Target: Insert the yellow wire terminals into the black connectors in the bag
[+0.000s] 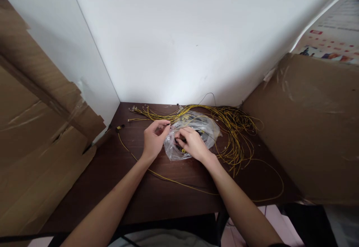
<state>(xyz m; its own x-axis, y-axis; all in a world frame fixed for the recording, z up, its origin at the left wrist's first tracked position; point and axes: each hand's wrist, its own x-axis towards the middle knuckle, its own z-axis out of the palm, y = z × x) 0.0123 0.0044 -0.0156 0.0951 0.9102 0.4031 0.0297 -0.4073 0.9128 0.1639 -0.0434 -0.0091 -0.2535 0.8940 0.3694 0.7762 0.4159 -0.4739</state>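
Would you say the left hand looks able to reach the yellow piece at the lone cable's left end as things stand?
Probably yes: mostly tabletop lies between the left hand and the yellow piece, though it seems to pinch something dark already.

The place looked like a makeshift workshop corner: a bench [168, 206] had a white wall [179, 45] behind it, cardboard [33, 138] along its left side and a second sheet [316, 127] along its right. Loose wires [234, 127] and small parts [183, 151] in or on a clear bag [211, 129] covered the bench's far half.
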